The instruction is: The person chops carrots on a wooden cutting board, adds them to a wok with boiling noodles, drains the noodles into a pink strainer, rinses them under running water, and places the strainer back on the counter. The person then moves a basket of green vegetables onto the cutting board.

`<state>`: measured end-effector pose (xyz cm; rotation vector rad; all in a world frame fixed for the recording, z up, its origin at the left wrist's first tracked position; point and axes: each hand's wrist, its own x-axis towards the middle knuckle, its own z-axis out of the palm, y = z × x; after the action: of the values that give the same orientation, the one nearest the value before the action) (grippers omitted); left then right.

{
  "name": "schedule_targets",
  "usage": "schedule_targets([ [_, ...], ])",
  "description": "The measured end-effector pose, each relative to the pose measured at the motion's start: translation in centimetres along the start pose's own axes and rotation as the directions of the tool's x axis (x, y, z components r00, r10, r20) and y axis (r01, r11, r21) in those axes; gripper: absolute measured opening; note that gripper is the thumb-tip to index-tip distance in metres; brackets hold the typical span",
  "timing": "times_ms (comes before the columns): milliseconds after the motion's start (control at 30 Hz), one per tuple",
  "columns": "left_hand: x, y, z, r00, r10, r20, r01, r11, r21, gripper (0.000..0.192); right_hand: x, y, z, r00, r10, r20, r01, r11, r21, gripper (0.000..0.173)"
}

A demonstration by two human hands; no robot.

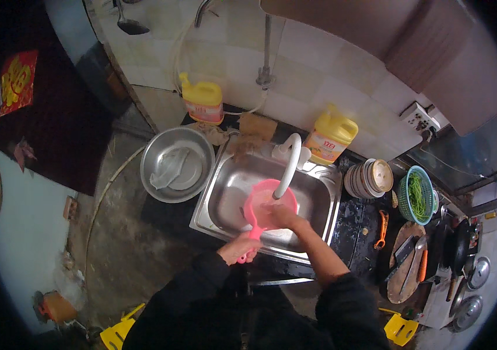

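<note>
My left hand (239,249) grips the handle of a pink plastic dipper (252,210) at the near edge of the stainless steel sink (226,194). The dipper's round bowl is over the sink, below the mouth of a white curved faucet (293,162). My right hand (280,216) reaches into that bowl from the right. Its fingers are blurred and partly hidden, so I cannot tell what they hold. Whatever lies in the bowl is also unclear.
Left of the sink stands a steel basin (207,175) holding a clear plastic bag (169,168). Yellow detergent jugs (329,135) stand behind. To the right are stacked bowls (362,179), a teal colander (404,197) of green vegetables, an orange peeler (381,229) and a cutting board (399,288) with a cleaver (401,253).
</note>
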<state>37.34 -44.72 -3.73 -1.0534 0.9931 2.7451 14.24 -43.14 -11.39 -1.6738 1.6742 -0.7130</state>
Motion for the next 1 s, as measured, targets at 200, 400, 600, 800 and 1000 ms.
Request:
schedule_targets([
  [200, 0.2, 0.1, -1.1, 0.998, -0.060, -0.007, 0.057, 0.977, -0.206, 0.017, -4.5, -3.7, -8.6, 0.977, 0.080, -0.198, -0.125, 0.966, -0.228, 0.020],
  [400, 1.2, 0.4, 1.3, 0.991, 0.067, -0.119, -0.054, 0.992, 0.110, 0.018, -5.8, -2.4, -8.8, 0.918, 0.188, -0.349, -0.239, 0.965, -0.109, 0.009],
  [600, -0.7, 1.0, -0.8, 1.000, 0.007, 0.001, -0.007, 0.988, -0.155, 0.012, -4.6, -0.9, -9.2, 0.872, -0.010, -0.490, -0.107, 0.972, -0.210, 0.013],
  [800, -1.1, -0.5, 0.4, 0.998, -0.039, 0.057, 0.044, 0.995, -0.090, 0.015, -3.3, -1.2, -8.9, 0.870, 0.044, -0.491, -0.122, 0.984, -0.128, 0.021],
  [1000, -0.8, -0.4, 0.5, 1.000, -0.009, -0.004, 0.008, 0.994, -0.112, 0.013, -2.7, 0.3, -8.3, 0.880, 0.019, -0.474, -0.131, 0.970, -0.205, 0.025],
])
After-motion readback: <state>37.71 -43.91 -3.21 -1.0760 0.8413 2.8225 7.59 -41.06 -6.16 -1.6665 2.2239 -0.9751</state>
